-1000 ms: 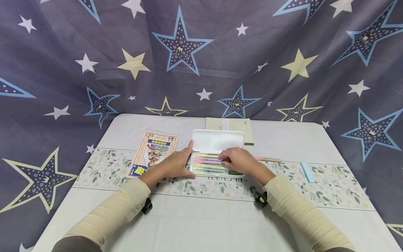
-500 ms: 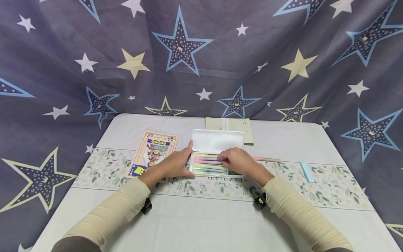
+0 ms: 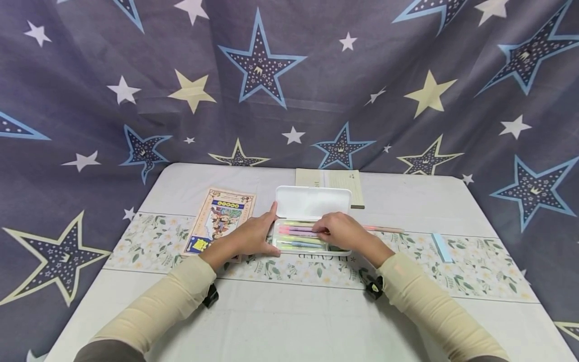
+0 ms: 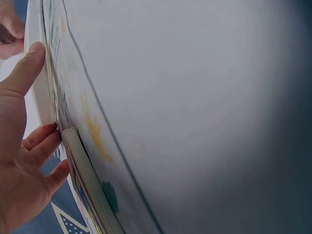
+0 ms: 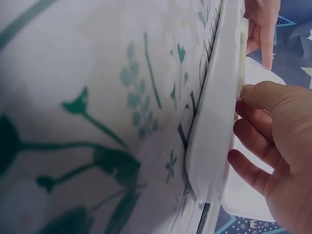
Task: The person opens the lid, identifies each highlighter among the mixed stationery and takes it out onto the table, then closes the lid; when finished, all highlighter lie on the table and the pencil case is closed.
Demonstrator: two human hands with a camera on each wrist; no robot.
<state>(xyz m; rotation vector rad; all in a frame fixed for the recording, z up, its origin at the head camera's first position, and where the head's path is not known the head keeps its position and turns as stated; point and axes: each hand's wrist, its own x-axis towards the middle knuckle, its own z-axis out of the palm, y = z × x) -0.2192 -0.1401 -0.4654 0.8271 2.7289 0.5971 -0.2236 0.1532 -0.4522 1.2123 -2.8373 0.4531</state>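
OK, white pencil case is mid-table on the floral strip, long axis left-right. Lid is up, hinged on the far side. Contents: a row of pastel pens, yellow-green, pink and purple, in the left and middle part. All lie lengthwise, parallel to the case's long walls; left ends sit by the left wall, some right ends are under the fingers. Can't tell which ends are the tips. Dark green patch in the right part, can't identify.

Left hand is spread wide across the case's left end: thumb at the near corner, index by the lid's edge. Right hand reaches in from the right, fingers bent, tips at the pens; can't tell whether they pinch one.

Around it: pinkish stick runs rightward from behind the right hand, roughly left-right. Pale blue strip lies further right, more front-to-back. Comic-style book sits slanted at left, partly under the left forearm. Notebook is behind the lid, partly covered.
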